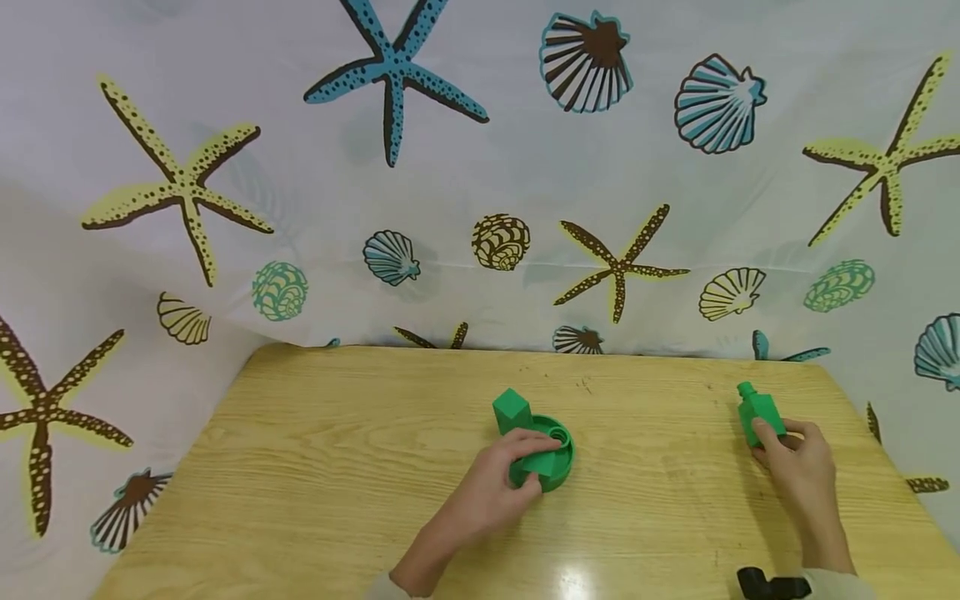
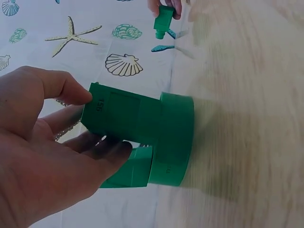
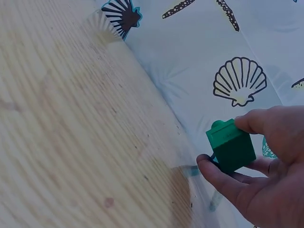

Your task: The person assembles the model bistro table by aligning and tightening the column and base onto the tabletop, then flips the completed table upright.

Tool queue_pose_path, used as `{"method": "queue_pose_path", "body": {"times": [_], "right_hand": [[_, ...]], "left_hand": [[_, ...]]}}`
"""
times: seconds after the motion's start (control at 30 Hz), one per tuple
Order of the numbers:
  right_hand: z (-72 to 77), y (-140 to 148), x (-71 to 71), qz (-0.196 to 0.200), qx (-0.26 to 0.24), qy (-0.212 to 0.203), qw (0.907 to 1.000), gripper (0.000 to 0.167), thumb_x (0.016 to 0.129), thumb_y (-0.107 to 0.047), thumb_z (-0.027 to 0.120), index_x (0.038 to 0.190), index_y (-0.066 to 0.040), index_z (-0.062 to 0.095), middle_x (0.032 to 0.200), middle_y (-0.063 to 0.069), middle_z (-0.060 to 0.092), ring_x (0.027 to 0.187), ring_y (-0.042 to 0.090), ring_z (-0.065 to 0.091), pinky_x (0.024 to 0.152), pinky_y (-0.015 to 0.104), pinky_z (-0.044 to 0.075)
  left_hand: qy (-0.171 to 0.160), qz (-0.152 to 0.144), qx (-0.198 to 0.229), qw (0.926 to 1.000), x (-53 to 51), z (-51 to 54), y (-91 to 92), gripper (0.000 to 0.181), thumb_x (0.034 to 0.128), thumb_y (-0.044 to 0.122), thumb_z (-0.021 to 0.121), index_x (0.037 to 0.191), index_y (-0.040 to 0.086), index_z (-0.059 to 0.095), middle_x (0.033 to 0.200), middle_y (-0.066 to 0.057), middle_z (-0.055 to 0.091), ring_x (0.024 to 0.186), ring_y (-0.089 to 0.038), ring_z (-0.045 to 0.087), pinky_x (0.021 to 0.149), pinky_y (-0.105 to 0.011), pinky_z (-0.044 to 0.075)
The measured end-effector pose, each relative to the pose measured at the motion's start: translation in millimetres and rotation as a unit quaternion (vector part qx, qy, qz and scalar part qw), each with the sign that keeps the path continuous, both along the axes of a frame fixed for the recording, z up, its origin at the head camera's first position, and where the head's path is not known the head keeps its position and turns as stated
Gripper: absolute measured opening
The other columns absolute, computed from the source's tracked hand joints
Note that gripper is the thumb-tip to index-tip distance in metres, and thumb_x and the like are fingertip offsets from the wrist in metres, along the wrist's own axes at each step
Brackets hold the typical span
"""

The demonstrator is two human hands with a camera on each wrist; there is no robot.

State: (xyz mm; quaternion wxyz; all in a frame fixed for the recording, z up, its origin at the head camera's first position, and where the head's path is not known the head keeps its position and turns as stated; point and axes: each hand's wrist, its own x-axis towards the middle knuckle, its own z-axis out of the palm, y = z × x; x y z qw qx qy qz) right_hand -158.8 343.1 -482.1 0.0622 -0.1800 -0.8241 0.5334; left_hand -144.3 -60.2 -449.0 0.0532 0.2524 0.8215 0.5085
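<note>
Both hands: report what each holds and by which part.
The left hand grips a green rectangular block near its top end; the right hand grips a green bottle-shaped piece by its body.

The left hand (image 2: 54, 159) grips a green block (image 2: 126, 111) whose far end meets a round green dish (image 2: 178, 137) on the table (image 2: 247, 118); a second green block (image 2: 135, 173) sits beside it. Farther off, the right hand (image 2: 177, 6) holds a small green bottle (image 2: 164, 19) before a shell-printed cloth (image 2: 142, 88).

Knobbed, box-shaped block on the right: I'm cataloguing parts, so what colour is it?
Green. The knobbed, box-shaped green block shows best in the head view.
</note>
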Motion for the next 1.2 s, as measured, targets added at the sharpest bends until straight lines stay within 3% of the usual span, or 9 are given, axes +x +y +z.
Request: {"method": "queue_pose_path", "body": {"times": [0.07,0.23,0.4,0.5,0.57,0.67,0.9,1.2], "right_hand": [[-1.2,-4.1,-1.5,0.014,-0.032,0.019,0.9992,0.075,0.105,-0.04,0.057,0.151,0.01,0.026,0.138,0.037,0.042,0.082,-0.003,0.065,0.078,0.021,0.059],[-4.2,-17.4,-7.2,0.064,-0.053,0.065,0.9944,0.065,0.104,-0.026,0.062,0.15,0.007,0.031,0.136,0.03,0.041,0.09,-0.003,0.065,0.084,0.022,0.058],[0.2,-33.5,-8.9,0.1,0.007,0.078,0.992,0.061,0.105,-0.03,0.062,0.15,0.002,0.038,0.137,0.027,0.047,0.095,-0.008,0.06,0.08,0.017,0.056],[4.7,-43.6,-9.1,0.114,0.029,0.084,0.9895,0.058,0.104,-0.03,0.064,0.149,-0.001,0.042,0.137,0.024,0.049,0.098,-0.006,0.059,0.079,0.018,0.055],[6.7,-49.8,-9.5,0.13,0.037,0.097,0.9861,0.055,0.104,-0.027,0.064,0.148,-0.001,0.044,0.137,0.024,0.051,0.1,-0.003,0.06,0.079,0.02,0.056],[8.2,-58.2,-10.7,0.152,0.039,0.117,0.9806,0.051,0.104,-0.023,0.065,0.146,-0.001,0.047,0.138,0.023,0.052,0.1,-0.003,0.061,0.079,0.02,0.057],[11.1,-76.6,-10.5,0.183,0.037,0.148,0.9712,0.045,0.102,-0.016,0.067,0.141,0.001,0.052,0.137,0.023,0.053,0.099,-0.005,0.061,0.079,0.018,0.057],[22.4,-96.7,-7.8,0.231,0.024,0.202,0.9514,0.038,0.1,-0.006,0.067,0.137,0.001,0.058,0.129,0.022,0.058,0.101,0.002,0.066,0.08,0.021,0.058]], "left_hand": [[0.002,-0.006,-0.007,1.0,-1.6,1.2,-3.5,0.046,0.0921,-0.005,0.055,0.135,0.008,0.068,0.137,-0.004,0.06,0.136,-0.025,0.051,0.107,-0.044,0.047],[0.0,-0.031,-0.004,0.9995,-5.6,4.2,-12.9,0.049,0.0931,-0.005,0.054,0.136,0.013,0.067,0.141,-0.003,0.059,0.138,-0.023,0.049,0.108,-0.043,0.046],[-0.018,-0.051,-0.002,0.9986,-7.5,6.7,-20.8,0.051,0.0917,-0.007,0.05,0.137,0.011,0.066,0.145,-0.01,0.054,0.138,-0.027,0.048,0.105,-0.043,0.047],[-0.023,-0.047,-0.008,0.9986,-6.5,6.9,-24.1,0.051,0.091,-0.007,0.048,0.136,0.008,0.065,0.144,-0.014,0.052,0.136,-0.027,0.048,0.099,-0.042,0.048],[-0.016,-0.04,-0.019,0.9989,-5.0,5.9,-25.6,0.049,0.0913,-0.006,0.05,0.136,0.008,0.066,0.143,-0.014,0.051,0.133,-0.027,0.05,0.09,-0.038,0.051],[-0.001,-0.026,-0.026,0.9993,-2.4,3.3,-25.7,0.042,0.0944,-0.001,0.058,0.134,0.01,0.067,0.139,-0.012,0.05,0.125,-0.026,0.052,0.086,-0.04,0.052],[0.022,0.001,-0.013,0.9997,-0.1,-0.2,-23.2,0.03,0.0973,0.009,0.069,0.126,0.016,0.073,0.123,-0.005,0.051,0.112,-0.023,0.053,0.095,-0.05,0.053],[0.003,0.007,0.02,0.9998,-3.8,-2.5,-29.5,0.032,0.0944,0.003,0.069,0.126,0.006,0.071,0.128,-0.007,0.054,0.12,-0.026,0.056,0.098,-0.049,0.054]]}}
